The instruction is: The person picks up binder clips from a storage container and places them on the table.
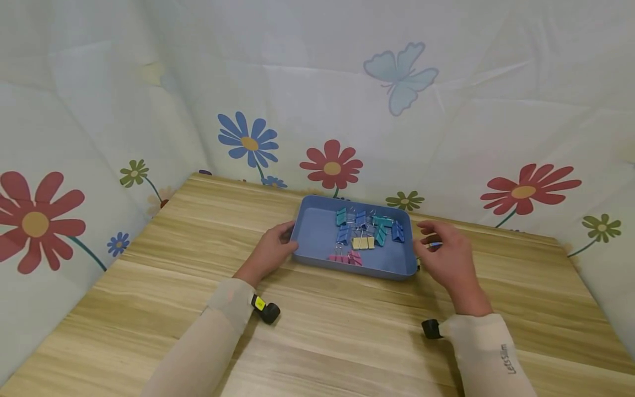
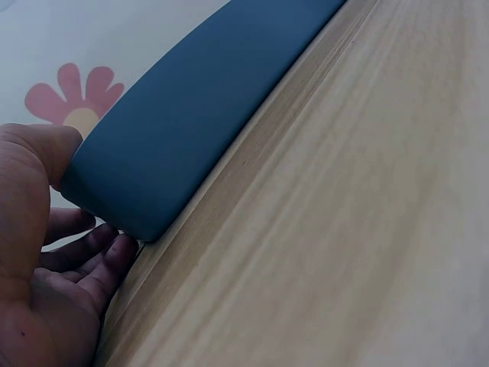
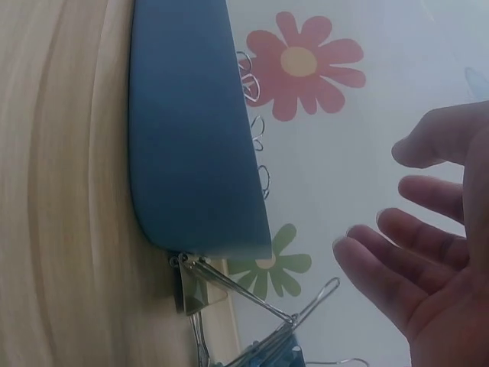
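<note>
Flanking a tray point(image 1: 315, 231) of binder clips point(image 1: 364, 243), hands point(image 1: 270, 249)

Wood tbl point(image 1: 307, 331); blue tray point(image 1: 316, 229), clips point(image 3: 197, 293) beside

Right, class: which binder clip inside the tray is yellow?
The pale yellow clip, lying just beyond the pink clips in the blue tray. The other clips visible in there are blue, green or pink.

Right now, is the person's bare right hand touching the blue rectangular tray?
Apart: the right wrist view shows white flowered backdrop between the right hand and the tray.
</note>
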Action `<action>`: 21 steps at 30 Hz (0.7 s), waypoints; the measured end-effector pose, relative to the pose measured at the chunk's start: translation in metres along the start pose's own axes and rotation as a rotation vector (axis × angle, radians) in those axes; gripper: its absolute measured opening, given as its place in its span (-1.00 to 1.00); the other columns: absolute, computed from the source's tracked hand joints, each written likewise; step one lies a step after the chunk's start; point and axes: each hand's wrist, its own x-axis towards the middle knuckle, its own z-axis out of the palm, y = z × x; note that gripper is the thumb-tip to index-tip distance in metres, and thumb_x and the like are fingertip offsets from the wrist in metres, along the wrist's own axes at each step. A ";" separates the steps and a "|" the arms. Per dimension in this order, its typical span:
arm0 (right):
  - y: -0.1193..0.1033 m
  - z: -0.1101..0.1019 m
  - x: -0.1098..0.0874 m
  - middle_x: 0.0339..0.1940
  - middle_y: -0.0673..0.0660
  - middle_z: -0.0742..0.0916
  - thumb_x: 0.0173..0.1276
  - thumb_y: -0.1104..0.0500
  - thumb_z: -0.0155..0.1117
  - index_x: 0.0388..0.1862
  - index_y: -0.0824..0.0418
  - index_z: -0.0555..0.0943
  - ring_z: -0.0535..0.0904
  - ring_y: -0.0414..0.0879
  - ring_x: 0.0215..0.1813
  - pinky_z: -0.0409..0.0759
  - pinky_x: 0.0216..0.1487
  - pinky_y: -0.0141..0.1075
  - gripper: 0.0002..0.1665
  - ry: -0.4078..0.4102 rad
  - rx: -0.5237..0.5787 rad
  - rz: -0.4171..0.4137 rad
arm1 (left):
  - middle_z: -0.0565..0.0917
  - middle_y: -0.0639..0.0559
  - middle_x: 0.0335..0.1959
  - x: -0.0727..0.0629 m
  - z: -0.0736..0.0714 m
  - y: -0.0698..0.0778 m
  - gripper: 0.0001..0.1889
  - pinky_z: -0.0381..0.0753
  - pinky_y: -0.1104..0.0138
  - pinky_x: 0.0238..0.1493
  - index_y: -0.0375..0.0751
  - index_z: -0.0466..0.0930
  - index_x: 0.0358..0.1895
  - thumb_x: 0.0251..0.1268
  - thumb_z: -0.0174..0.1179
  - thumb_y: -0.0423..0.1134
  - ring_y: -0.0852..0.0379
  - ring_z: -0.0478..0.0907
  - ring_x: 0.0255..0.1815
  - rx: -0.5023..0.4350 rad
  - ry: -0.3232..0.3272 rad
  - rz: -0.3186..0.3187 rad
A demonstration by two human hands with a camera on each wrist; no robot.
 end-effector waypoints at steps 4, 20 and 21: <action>-0.003 0.001 -0.001 -0.07 0.28 0.66 0.27 0.16 0.28 0.10 0.28 0.59 0.68 0.17 -0.11 0.68 -0.12 0.07 -0.58 -0.033 0.023 0.004 | 0.42 -0.20 0.37 0.000 0.000 -0.001 -0.31 0.50 0.08 0.26 -0.21 0.17 0.48 0.26 0.09 -0.26 -0.10 0.47 0.30 0.000 0.002 -0.003; -0.007 0.006 -0.001 0.18 0.27 0.53 0.25 0.33 0.32 0.26 0.23 0.48 0.56 0.19 0.11 0.59 0.10 0.04 -0.44 -0.253 0.185 -0.049 | 0.42 -0.18 0.37 -0.001 0.000 0.000 -0.33 0.51 0.08 0.25 -0.18 0.18 0.48 0.28 0.10 -0.26 -0.10 0.48 0.30 0.002 0.004 -0.005; -0.007 0.007 -0.001 0.18 0.27 0.53 0.24 0.34 0.32 0.25 0.23 0.48 0.56 0.19 0.11 0.58 0.10 0.03 -0.43 -0.262 0.191 -0.060 | 0.42 -0.18 0.38 -0.001 0.000 0.000 -0.33 0.51 0.09 0.25 -0.17 0.18 0.48 0.28 0.09 -0.26 -0.10 0.48 0.30 0.003 0.003 -0.004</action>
